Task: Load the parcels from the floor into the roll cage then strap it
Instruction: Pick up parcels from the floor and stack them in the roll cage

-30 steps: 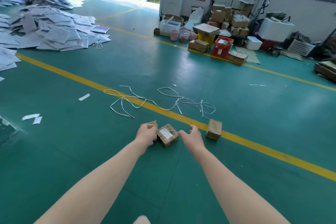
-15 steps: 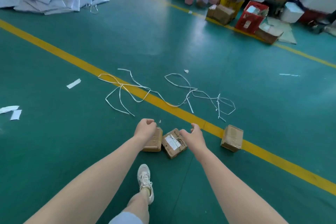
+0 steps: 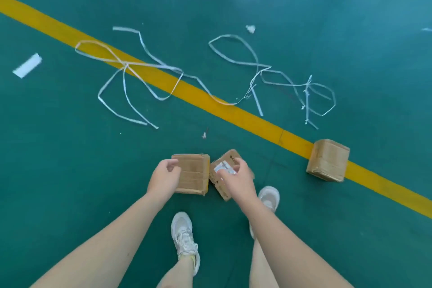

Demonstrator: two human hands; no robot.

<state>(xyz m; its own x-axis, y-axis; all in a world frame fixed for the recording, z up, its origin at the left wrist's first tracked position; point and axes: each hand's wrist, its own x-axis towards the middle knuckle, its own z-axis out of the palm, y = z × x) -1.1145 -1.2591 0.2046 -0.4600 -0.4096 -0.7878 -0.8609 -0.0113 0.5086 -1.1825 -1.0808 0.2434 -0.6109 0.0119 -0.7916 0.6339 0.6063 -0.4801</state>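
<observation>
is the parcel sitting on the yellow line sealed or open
Sealed. The parcel on the yellow line has its flaps flat and taped over, none lifted.

Left parcel point(image 3: 194, 173) beside middle parcel point(image 3: 218, 183); right parcel point(image 3: 328, 160) apart, on stripe point(image 3: 233, 113)

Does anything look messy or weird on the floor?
Yes. Loose white strapping bands lie tangled across the yellow line, with a white scrap off to the left. One parcel sits alone on that line.
</observation>
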